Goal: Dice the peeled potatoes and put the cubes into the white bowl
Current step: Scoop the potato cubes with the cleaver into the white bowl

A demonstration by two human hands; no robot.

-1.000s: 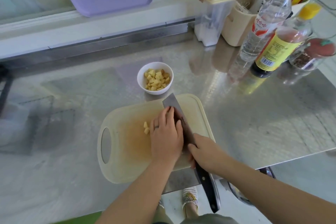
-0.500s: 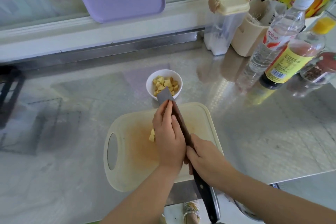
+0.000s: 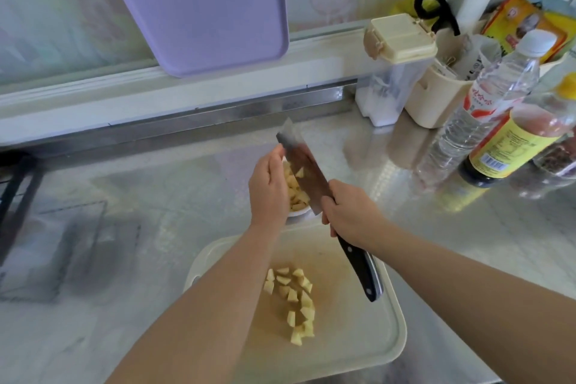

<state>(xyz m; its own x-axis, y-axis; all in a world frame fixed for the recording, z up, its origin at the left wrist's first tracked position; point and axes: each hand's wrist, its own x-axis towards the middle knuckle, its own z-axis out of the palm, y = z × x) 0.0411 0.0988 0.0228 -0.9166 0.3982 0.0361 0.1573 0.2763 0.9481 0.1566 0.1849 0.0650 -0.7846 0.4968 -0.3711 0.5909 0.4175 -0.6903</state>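
My right hand [image 3: 349,212] grips the black handle of a cleaver [image 3: 304,170] and holds its blade tilted over the white bowl [image 3: 297,212]. One potato cube sticks to the blade face. My left hand [image 3: 268,187] is beside the blade with straight fingers touching it, above the bowl, which holds several yellow cubes and is mostly hidden by both hands. Several more potato cubes [image 3: 294,302] lie in a loose pile on the cream cutting board [image 3: 358,337] near me.
Bottles [image 3: 486,109] and a sauce bottle [image 3: 511,146] stand at the right on the steel counter [image 3: 156,227]. A lidded container [image 3: 396,65] and a beige holder [image 3: 436,97] sit at the back. A purple board [image 3: 199,6] leans on the wall.
Both hands lifted the cleaver off the cutting board and carried it forward over the bowl. A pile of cubes is now uncovered on the board.
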